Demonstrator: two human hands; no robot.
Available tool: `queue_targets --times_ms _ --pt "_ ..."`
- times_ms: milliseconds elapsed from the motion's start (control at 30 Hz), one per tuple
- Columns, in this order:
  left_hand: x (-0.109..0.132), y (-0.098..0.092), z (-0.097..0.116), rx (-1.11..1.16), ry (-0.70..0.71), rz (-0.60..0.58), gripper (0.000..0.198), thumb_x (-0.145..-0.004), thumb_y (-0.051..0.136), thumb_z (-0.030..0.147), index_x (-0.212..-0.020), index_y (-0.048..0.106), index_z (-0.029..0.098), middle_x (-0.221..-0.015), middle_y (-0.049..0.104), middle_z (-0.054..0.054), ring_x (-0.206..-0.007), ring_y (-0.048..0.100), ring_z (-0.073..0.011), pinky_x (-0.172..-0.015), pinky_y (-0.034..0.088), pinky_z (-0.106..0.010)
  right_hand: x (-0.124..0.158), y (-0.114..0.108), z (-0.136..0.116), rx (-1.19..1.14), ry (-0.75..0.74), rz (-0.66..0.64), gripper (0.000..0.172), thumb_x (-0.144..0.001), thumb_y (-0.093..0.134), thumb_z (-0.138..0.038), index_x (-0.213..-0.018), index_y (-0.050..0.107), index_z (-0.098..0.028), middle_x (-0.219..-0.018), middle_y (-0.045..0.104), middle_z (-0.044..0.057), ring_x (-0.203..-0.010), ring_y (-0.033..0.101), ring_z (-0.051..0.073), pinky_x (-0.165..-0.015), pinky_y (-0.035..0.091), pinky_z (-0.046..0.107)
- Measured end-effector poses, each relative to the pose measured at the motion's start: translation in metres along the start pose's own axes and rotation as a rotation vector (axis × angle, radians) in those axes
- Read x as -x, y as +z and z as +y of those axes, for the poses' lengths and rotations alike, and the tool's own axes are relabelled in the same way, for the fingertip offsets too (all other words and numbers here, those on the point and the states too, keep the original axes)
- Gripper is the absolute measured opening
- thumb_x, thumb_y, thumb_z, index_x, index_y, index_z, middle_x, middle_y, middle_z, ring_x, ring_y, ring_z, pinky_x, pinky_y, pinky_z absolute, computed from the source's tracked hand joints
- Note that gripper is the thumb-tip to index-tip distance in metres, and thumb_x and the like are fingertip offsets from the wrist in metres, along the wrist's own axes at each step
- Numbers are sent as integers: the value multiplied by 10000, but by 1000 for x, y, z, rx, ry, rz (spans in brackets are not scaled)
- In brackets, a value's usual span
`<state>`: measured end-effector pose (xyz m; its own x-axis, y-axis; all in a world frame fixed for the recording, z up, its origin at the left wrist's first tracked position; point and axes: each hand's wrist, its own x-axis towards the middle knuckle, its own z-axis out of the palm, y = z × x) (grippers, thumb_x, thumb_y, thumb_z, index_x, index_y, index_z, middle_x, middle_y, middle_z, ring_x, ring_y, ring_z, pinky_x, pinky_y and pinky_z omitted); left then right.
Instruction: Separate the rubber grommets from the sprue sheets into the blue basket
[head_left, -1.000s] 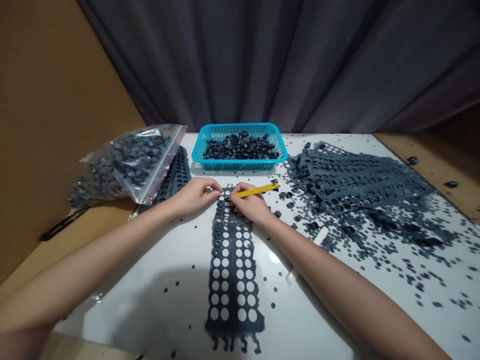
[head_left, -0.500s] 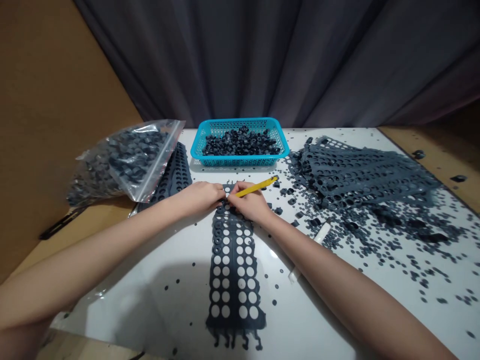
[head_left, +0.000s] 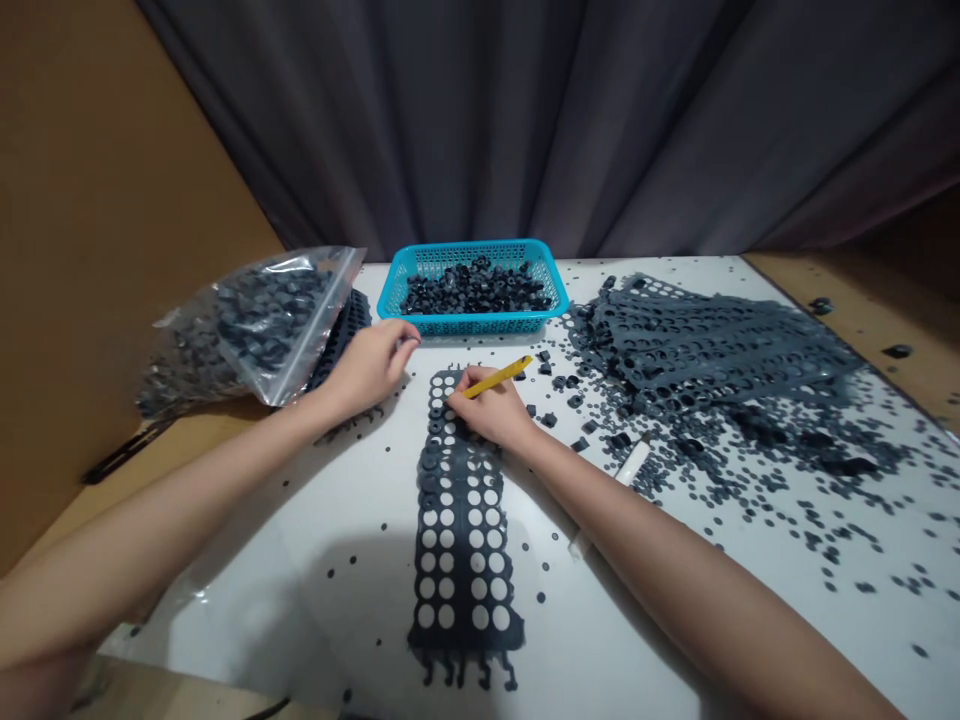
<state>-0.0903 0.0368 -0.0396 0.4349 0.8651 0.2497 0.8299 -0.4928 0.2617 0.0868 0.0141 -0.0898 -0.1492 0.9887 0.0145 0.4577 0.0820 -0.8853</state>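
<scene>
A dark rubber sheet with rows of round holes (head_left: 463, 560) lies lengthwise on the white table. My right hand (head_left: 493, 408) rests on its upper part with the fingers closed round a yellow tool (head_left: 496, 377), whose tip is hidden by the fingers. My left hand (head_left: 379, 362) is raised left of the sheet's far end, near the basket, with thumb and fingers curled together; anything between them is too small to make out. A blue basket (head_left: 474, 325) behind the hands holds many small dark pieces (head_left: 480, 286).
A clear zip bag of dark pieces (head_left: 255, 320) lies at the left, partly over another holed sheet (head_left: 349, 335). Stacked holed sheets (head_left: 720, 345) sit at the right, among scattered dark discs. A white-handled tool (head_left: 634, 462) lies beside my right forearm. A grey curtain hangs behind.
My left hand has lifted off the sheet and moved left and slightly away from me. My right hand stays on the sheet with the yellow tool. The view has shifted slightly.
</scene>
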Motion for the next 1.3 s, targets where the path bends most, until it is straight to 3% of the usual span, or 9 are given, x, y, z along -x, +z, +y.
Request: queue_targets --times_ms 33,100,233,467,700,833,1000,1133,1300 --pt "0 -3 -2 70 -40 22 215 -872 401 269 -905 571 142 -867 631 -55 -708 563 -153 -675 429 -256 1 -1 0 -31 12 -11 96 -652 538 -225 -589 474 -190 -571 547 -24 -566 487 116 -542 348 232" --pt "5 -6 -4 184 -79 -66 244 -866 411 299 -946 584 147 -855 633 -34 -633 535 -128 -627 413 -238 2 -3 1 -134 31 -44 66 -666 524 -225 -620 490 -192 -582 565 -25 -548 497 111 -533 362 226" --pt "19 1 0 266 -14 -213 273 -865 398 262 -978 629 173 -866 620 -32 -702 546 -133 -677 416 -244 5 -6 1 -257 19 -98 61 -668 520 -212 -624 484 -191 -570 564 -30 -526 501 105 -519 372 216" --pt "18 10 6 172 131 -314 203 -820 466 214 -831 656 141 -738 591 -32 -625 524 -124 -617 405 -241 7 -7 -2 -149 -26 -109 86 -659 541 -208 -593 494 -180 -584 562 -14 -573 504 118 -531 359 218" --pt "12 7 1 154 296 -424 219 -849 498 294 -931 627 138 -806 625 -61 -766 580 -161 -707 441 -267 5 -5 2 -100 -88 -122 124 -650 556 -215 -574 463 -182 -580 553 -20 -563 491 111 -511 331 211" --pt "11 8 4 -30 361 -474 214 -853 482 299 -893 605 128 -813 602 -77 -736 579 -177 -648 450 -273 4 -3 3 -63 -99 -102 139 -648 552 -234 -569 449 -185 -570 541 -25 -548 478 109 -501 322 215" --pt "25 17 19 -238 253 -448 234 -883 377 262 -886 574 136 -836 595 -82 -635 576 -173 -565 437 -283 3 -2 5 -49 -84 -90 111 -641 547 -226 -579 466 -183 -574 546 -29 -557 475 104 -513 325 214" --pt "25 16 25 -134 150 -392 172 -838 449 222 -863 594 133 -826 613 -82 -693 587 -181 -606 433 -273 4 -1 5 -45 -87 -84 123 -651 547 -234 -581 458 -185 -573 545 -25 -551 475 104 -511 323 216" --pt "-1 1 13 157 79 -591 155 -766 593 278 -812 668 151 -651 641 -11 -585 555 -129 -561 380 -218 4 -1 5 -35 -88 -79 139 -654 558 -252 -577 463 -185 -563 540 -23 -558 489 112 -504 318 220"
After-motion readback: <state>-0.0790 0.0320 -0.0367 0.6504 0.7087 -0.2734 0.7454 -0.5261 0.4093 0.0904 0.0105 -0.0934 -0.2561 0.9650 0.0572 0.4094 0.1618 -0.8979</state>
